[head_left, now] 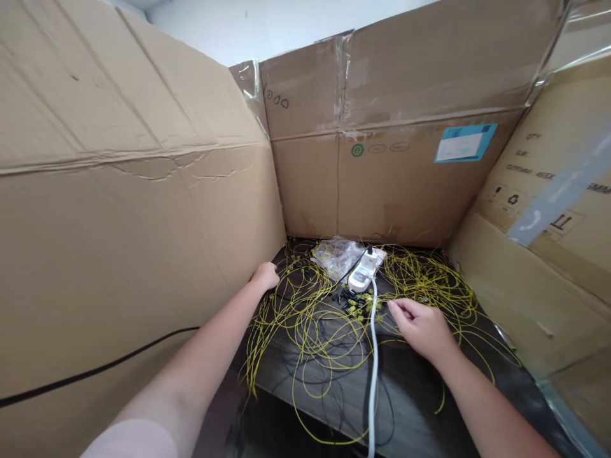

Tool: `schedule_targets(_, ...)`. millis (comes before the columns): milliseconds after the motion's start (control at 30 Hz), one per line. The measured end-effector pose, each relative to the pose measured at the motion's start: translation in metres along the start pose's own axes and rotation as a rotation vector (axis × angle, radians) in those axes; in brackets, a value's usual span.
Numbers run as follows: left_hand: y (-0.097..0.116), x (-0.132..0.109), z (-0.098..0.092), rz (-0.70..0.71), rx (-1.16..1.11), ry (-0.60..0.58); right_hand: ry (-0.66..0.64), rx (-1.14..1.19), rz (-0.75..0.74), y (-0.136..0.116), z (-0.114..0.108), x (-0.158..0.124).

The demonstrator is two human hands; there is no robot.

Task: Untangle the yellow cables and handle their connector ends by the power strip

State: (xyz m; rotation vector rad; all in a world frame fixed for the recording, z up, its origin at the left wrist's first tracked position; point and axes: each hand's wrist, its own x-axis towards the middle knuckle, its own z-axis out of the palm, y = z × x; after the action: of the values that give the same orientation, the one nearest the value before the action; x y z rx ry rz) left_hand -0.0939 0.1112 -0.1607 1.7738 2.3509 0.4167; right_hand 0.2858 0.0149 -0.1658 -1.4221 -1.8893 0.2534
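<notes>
My left hand (266, 277) is at the left edge of the dark table, close to the cardboard wall. Its fingers are curled closed, and what they hold is hidden. Loose loops of thin yellow wire (305, 318) lie just right of it. Over the table's right half, my right hand (422, 327) has thumb and fingers pinched together; anything between them is too small to make out. A pile of small black and yellow pieces (358, 305) lies left of its fingertips. Behind it spreads a tangle of yellow wire (424, 277).
A white power strip (365, 270) with a black plug stands mid-table, its white cable (374, 369) running toward me. Beside it lies a clear plastic bag (337, 254). Cardboard walls rise at left (133, 222), back (305, 184) and right (515, 280). A black cable (105, 366) hangs at left.
</notes>
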Motion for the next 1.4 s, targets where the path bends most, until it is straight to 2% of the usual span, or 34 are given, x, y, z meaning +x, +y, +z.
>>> schedule_targets(133,0.002,0.008,0.004,0.047,0.066,-0.030,-0.024,0.007,0.005,0.003,0.001,0.000)
schedule_targets(267,0.003,0.009,0.003,0.096,0.105,0.008,-0.024,0.005,0.013,0.005,0.001,-0.001)
schedule_targets(433,0.012,0.000,-0.005,0.171,0.113,0.110,-0.028,0.011,0.048,0.005,0.001,-0.001)
schedule_targets(533,0.020,-0.007,-0.012,0.209,0.086,0.233,-0.034,0.018,0.058,0.004,0.002,0.000)
schedule_targets(633,0.027,-0.008,-0.021,0.192,-0.193,0.410,-0.037,0.017,0.051,0.003,0.002,0.000)
schedule_targets(700,0.031,-0.005,-0.026,0.161,-0.472,0.455,-0.042,0.019,0.046,0.003,0.002,0.000)
schedule_targets(767,0.036,-0.002,-0.030,0.135,-0.646,0.420,-0.045,0.023,0.043,0.003,0.001,0.000)
schedule_targets(1000,0.047,0.001,-0.035,0.107,-0.919,0.304,-0.052,0.017,0.027,0.003,0.001,0.000)
schedule_targets(1233,0.048,-0.006,-0.036,0.141,-0.989,0.277,-0.069,-0.039,-0.016,0.007,0.004,0.000)
schedule_targets(1333,0.053,-0.014,-0.037,0.169,-0.981,0.242,-0.026,-0.162,-0.106,0.002,0.005,-0.002)
schedule_targets(1400,0.058,-0.023,-0.038,0.194,-0.983,0.199,-0.016,-0.202,-0.188,-0.011,0.007,0.001)
